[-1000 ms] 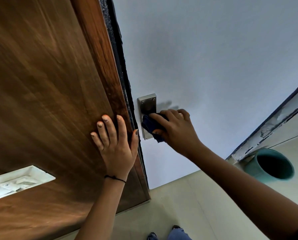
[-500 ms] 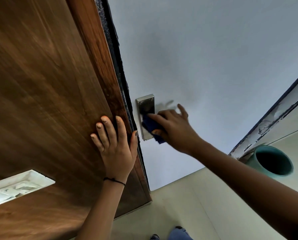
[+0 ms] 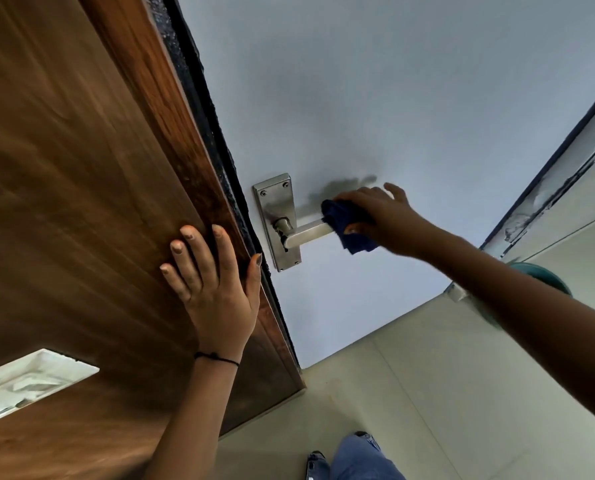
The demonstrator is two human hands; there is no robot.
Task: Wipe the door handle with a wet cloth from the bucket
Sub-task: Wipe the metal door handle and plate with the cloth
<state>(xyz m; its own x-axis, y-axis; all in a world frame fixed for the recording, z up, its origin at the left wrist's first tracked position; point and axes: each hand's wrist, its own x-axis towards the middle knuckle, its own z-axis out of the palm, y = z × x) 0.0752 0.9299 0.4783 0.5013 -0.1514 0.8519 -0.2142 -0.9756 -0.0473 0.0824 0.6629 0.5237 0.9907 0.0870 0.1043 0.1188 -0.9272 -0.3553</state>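
**Head view: cloth has run out to the lever's tip**

Head camera shows me the big change first: my right hand (image 3: 381, 216) has slid from the metal backplate (image 3: 278, 221), where it sat a moment ago, out along the door handle (image 3: 308, 231) to its far end. The blue cloth (image 3: 346, 226) is bunched in that hand, thumb and fingers closed round it and wrapped over the lever's tip, little finger lifted clear. The lever's inner stretch now lies bare, so I judge one full pass done and the wipe well along.

My left hand (image 3: 213, 282) has not moved: flat and spread, holding nothing, pressed on the brown wooden door (image 3: 64, 168) by its dark edge.

Around this, a pale blue wall (image 3: 393, 98) carries the handle plate, with light floor tiles (image 3: 410, 393) below. The teal bucket (image 3: 548, 277) stands on the floor at the right, mostly hidden behind my right forearm. A white recessed fitting (image 3: 26, 382) sits low on the door.
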